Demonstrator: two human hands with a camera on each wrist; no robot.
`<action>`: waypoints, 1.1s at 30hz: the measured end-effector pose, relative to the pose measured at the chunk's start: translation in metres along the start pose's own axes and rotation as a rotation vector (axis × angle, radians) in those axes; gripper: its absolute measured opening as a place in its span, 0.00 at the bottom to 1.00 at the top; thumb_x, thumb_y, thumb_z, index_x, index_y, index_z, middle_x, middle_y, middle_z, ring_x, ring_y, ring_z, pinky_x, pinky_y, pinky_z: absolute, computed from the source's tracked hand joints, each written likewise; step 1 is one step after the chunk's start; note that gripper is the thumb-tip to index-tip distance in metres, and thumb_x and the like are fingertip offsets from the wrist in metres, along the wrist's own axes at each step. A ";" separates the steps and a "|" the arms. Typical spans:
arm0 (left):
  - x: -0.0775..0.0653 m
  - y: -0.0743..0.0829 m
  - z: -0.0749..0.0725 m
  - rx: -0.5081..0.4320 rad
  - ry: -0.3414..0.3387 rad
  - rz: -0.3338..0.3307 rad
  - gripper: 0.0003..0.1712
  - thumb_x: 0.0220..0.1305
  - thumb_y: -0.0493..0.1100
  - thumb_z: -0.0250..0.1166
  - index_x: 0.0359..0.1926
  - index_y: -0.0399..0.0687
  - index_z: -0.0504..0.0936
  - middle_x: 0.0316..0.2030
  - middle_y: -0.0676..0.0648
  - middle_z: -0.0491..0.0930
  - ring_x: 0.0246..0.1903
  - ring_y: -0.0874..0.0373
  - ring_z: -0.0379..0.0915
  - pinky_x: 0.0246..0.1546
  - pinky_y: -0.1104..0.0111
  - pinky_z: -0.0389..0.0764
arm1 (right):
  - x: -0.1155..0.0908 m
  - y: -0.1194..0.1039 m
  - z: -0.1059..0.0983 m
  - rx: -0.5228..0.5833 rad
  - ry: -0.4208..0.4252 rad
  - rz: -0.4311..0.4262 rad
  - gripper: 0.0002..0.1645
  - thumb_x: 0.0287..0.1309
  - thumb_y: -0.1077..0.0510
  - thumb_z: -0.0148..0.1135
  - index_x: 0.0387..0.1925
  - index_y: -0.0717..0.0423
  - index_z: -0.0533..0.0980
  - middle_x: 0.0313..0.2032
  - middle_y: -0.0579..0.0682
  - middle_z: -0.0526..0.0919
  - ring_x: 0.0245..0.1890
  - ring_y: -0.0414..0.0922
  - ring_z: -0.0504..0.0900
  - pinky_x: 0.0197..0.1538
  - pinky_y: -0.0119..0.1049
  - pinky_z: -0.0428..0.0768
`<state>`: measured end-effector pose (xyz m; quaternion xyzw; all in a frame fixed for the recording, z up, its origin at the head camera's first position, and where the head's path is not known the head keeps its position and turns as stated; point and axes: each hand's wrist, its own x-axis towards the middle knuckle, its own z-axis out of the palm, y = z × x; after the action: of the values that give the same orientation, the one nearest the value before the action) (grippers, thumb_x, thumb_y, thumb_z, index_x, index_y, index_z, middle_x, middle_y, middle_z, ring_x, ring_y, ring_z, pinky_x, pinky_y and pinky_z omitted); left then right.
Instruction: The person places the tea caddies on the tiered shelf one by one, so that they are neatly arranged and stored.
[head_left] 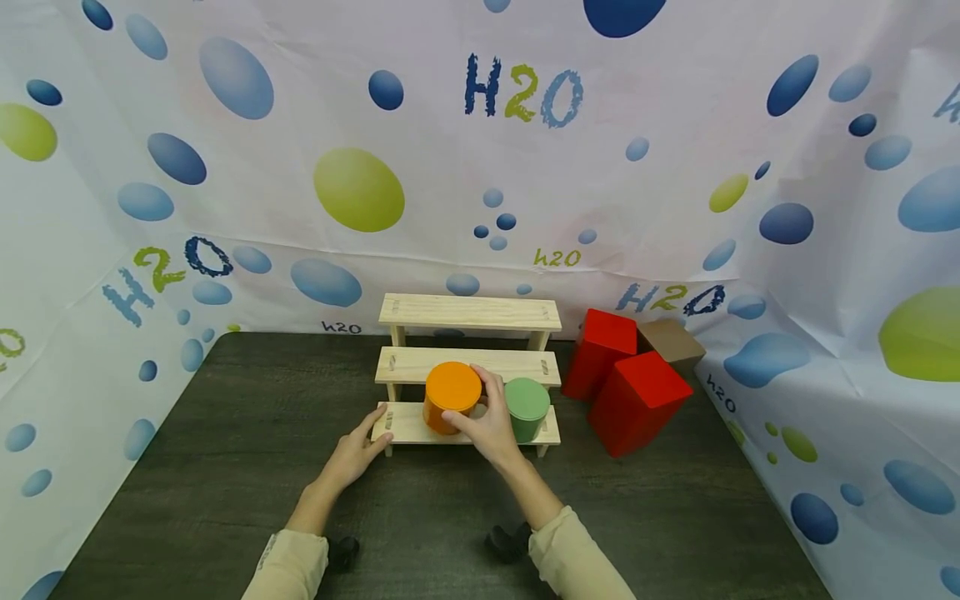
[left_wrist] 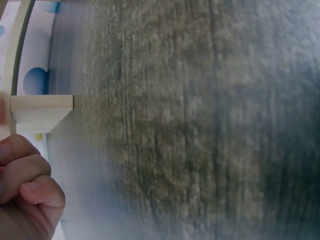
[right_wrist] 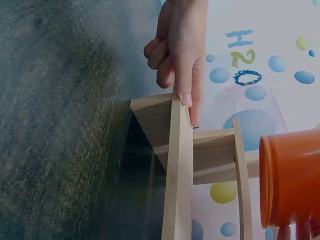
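A pale wooden three-step stand (head_left: pixel 468 364) stands at the back of the dark table. My left hand (head_left: pixel 349 457) grips the left end of its lowest step, and in the right wrist view the thumb (right_wrist: pixel 185 90) lies along that plank's front edge. My right hand (head_left: pixel 491 426) holds an orange cylindrical canister (head_left: pixel 453 385) from its right side, fingers behind and thumb in front. The canister's lower rim appears raised off the lowest step in the right wrist view. Just right of my hand, a green cylindrical canister (head_left: pixel 527 400) sits on the right end of that step.
Two red blocks (head_left: pixel 640 402) and a brown box (head_left: pixel 671 340) stand to the right of the stand. A white dotted cloth (head_left: pixel 442 142) rises as a wall behind and at both sides. The dark wooden table (head_left: pixel 420 517) spreads out in front.
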<state>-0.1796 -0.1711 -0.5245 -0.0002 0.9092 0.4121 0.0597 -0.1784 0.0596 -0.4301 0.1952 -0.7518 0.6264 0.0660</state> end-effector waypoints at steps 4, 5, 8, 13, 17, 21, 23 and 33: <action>0.000 0.000 0.000 -0.008 0.000 -0.001 0.36 0.65 0.50 0.56 0.69 0.46 0.54 0.11 0.54 0.57 0.12 0.62 0.49 0.17 0.70 0.56 | 0.003 -0.002 0.001 -0.010 0.015 0.000 0.44 0.46 0.64 0.69 0.61 0.72 0.58 0.52 0.64 0.61 0.48 0.54 0.65 0.47 0.33 0.67; 0.000 -0.001 0.000 -0.008 0.000 0.000 0.36 0.65 0.50 0.56 0.69 0.46 0.54 0.11 0.54 0.57 0.12 0.62 0.49 0.17 0.70 0.56 | 0.004 -0.002 0.002 -0.013 0.019 0.002 0.43 0.46 0.64 0.69 0.61 0.71 0.58 0.53 0.64 0.61 0.48 0.53 0.65 0.47 0.34 0.67; 0.000 -0.001 0.000 -0.007 0.000 -0.001 0.36 0.65 0.51 0.56 0.69 0.46 0.55 0.10 0.54 0.57 0.12 0.62 0.49 0.16 0.71 0.56 | 0.006 -0.001 0.003 -0.011 0.032 0.012 0.43 0.46 0.65 0.68 0.62 0.70 0.58 0.53 0.65 0.61 0.47 0.52 0.65 0.48 0.38 0.68; 0.001 -0.001 0.000 -0.007 -0.008 -0.006 0.35 0.65 0.49 0.56 0.69 0.47 0.55 0.10 0.54 0.58 0.11 0.62 0.50 0.16 0.71 0.56 | 0.010 -0.001 0.004 -0.005 0.052 0.036 0.43 0.47 0.65 0.67 0.62 0.70 0.57 0.51 0.64 0.62 0.47 0.54 0.66 0.50 0.50 0.68; 0.001 -0.002 0.000 -0.010 -0.006 -0.001 0.35 0.65 0.50 0.56 0.69 0.47 0.55 0.11 0.54 0.59 0.12 0.62 0.50 0.17 0.70 0.57 | 0.012 -0.002 0.006 -0.004 0.072 0.057 0.42 0.47 0.67 0.66 0.62 0.70 0.58 0.50 0.64 0.62 0.46 0.56 0.67 0.51 0.53 0.67; 0.001 -0.003 0.000 -0.012 -0.009 -0.009 0.36 0.65 0.50 0.56 0.69 0.47 0.54 0.12 0.54 0.60 0.13 0.62 0.50 0.18 0.70 0.57 | 0.014 -0.005 0.008 -0.009 0.081 0.067 0.41 0.47 0.67 0.66 0.61 0.70 0.58 0.49 0.65 0.63 0.46 0.58 0.67 0.51 0.51 0.68; 0.001 -0.003 0.000 -0.015 -0.010 -0.011 0.36 0.65 0.50 0.56 0.69 0.47 0.54 0.11 0.54 0.59 0.12 0.62 0.50 0.17 0.70 0.57 | 0.015 -0.006 0.008 -0.009 0.082 0.069 0.41 0.47 0.66 0.66 0.61 0.70 0.58 0.49 0.65 0.63 0.47 0.58 0.67 0.51 0.50 0.68; -0.001 -0.001 -0.002 -0.022 -0.006 -0.005 0.35 0.65 0.50 0.56 0.69 0.47 0.54 0.12 0.53 0.60 0.12 0.62 0.50 0.17 0.70 0.57 | 0.020 -0.009 0.013 -0.016 0.083 0.077 0.41 0.47 0.65 0.66 0.62 0.68 0.58 0.51 0.65 0.62 0.44 0.60 0.72 0.53 0.53 0.68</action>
<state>-0.1783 -0.1735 -0.5241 -0.0019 0.9044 0.4219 0.0636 -0.1911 0.0420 -0.4175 0.1395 -0.7603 0.6300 0.0745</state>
